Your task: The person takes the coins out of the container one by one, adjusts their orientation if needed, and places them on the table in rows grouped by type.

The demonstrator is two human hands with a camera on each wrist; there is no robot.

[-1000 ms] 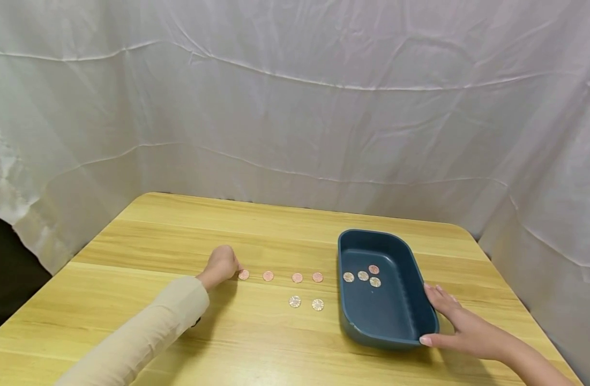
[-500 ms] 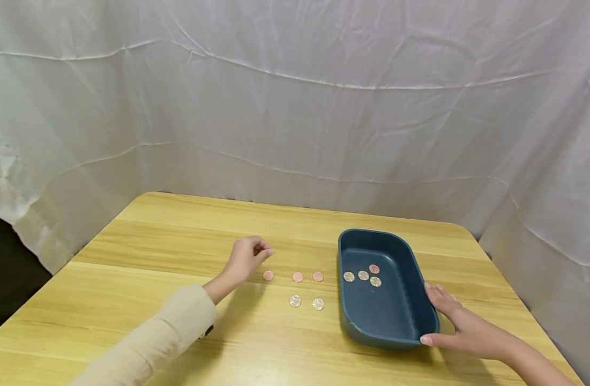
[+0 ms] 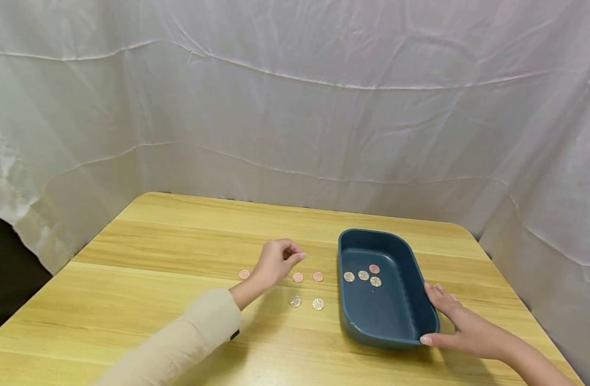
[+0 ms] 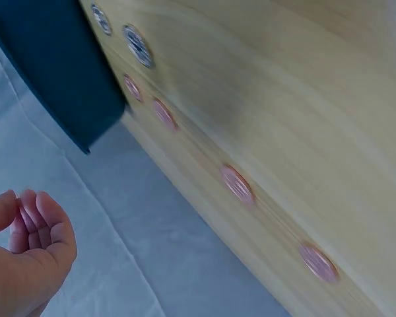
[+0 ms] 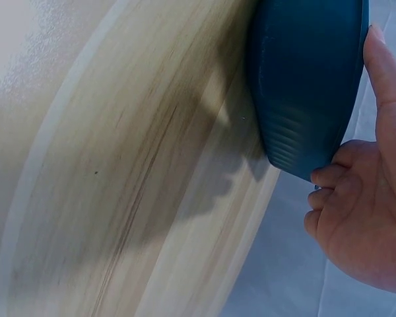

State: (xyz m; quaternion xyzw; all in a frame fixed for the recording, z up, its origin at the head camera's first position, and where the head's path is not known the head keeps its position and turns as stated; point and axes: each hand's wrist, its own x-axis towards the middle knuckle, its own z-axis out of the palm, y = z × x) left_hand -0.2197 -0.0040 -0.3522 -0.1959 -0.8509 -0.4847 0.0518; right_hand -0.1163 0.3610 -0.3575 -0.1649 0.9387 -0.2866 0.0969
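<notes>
My left hand (image 3: 281, 261) hovers above the table, thumb and fingertips drawn together. In the left wrist view the left hand (image 4: 36, 254) shows no coin between its fingertips, though one could be hidden there. Beneath it runs a row of copper-coloured coins, including the left coin (image 3: 244, 274) and right coin (image 3: 318, 276). Nearer the front lie two silvery coins, one here (image 3: 295, 301), one there (image 3: 318, 304). My right hand (image 3: 456, 324) rests spread against the front right corner of a dark blue box (image 3: 372, 341); in the right wrist view its fingertips (image 5: 327, 176) touch the outside.
Inside the box are a copper-coloured coin (image 3: 374, 269) and several pale gold coins, one of them near the side (image 3: 349, 276). The wooden table (image 3: 188, 236) has rounded far corners. White curtains (image 3: 295, 128) hang behind it and along both sides.
My left hand has lifted from the leftmost coin and moved right towards the box. That coin was hidden behind it and shows again. The right hand and box have stayed put.
</notes>
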